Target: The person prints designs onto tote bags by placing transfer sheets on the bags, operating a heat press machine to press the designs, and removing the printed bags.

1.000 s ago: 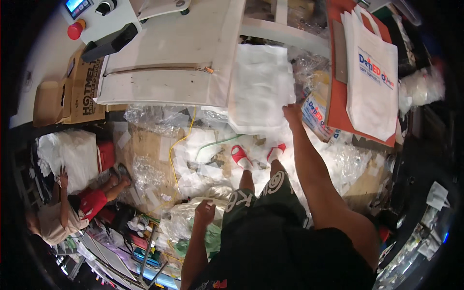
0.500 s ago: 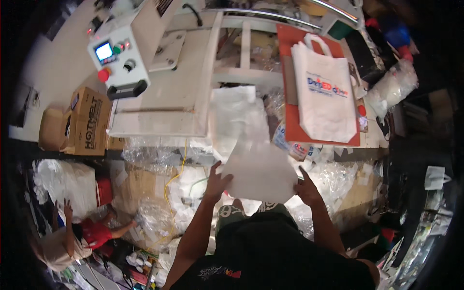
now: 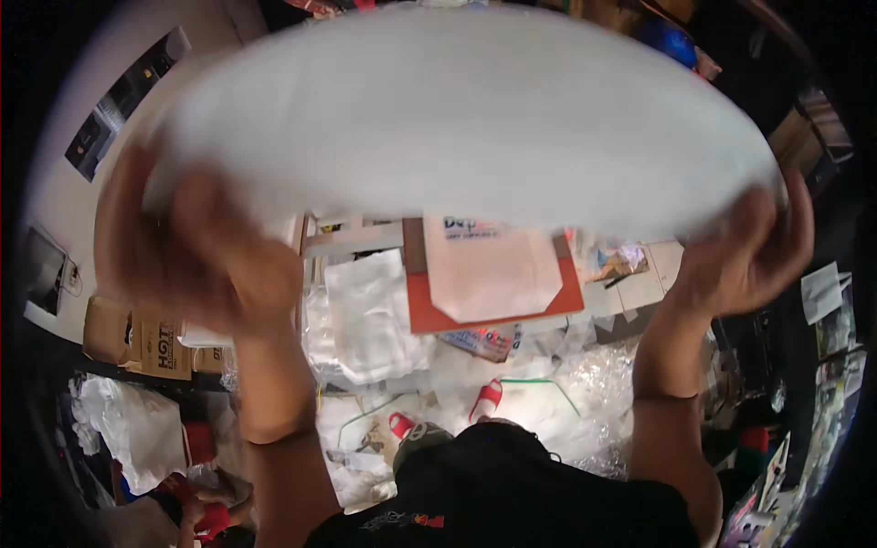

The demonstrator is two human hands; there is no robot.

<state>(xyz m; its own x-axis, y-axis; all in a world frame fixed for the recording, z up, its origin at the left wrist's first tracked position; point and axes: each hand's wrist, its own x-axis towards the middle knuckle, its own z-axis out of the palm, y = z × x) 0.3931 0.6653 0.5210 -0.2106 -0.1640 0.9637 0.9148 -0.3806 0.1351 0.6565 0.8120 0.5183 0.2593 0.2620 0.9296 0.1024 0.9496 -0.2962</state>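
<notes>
A plain white sheet (image 3: 475, 119), cloth-like and without visible print, is stretched high and close across the upper part of the view. My left hand (image 3: 196, 237) grips its left end, with the fingers blurred by motion. At the opposite end my right hand (image 3: 744, 247) has closed on the sheet's edge. Beyond and below it, a white tote bag (image 3: 493, 279) with a printed front lies flat on a red-orange board (image 3: 422, 306). The sheet hides the bag's upper part. Left of the board rests a pile of white sheets (image 3: 370, 315).
Cardboard boxes (image 3: 163, 349) stand at the left, above a big white bundle (image 3: 137, 429). Another person (image 3: 206, 511) is at the lower left. Crumpled clear plastic (image 3: 598, 402) covers floor around my red slippers (image 3: 489, 398). The raised sheet blocks most of the machine at the back.
Both hands have lifted the white sheet from waist height up close to the camera. The view has shifted, so the board and tote bag appear lower and further left.
</notes>
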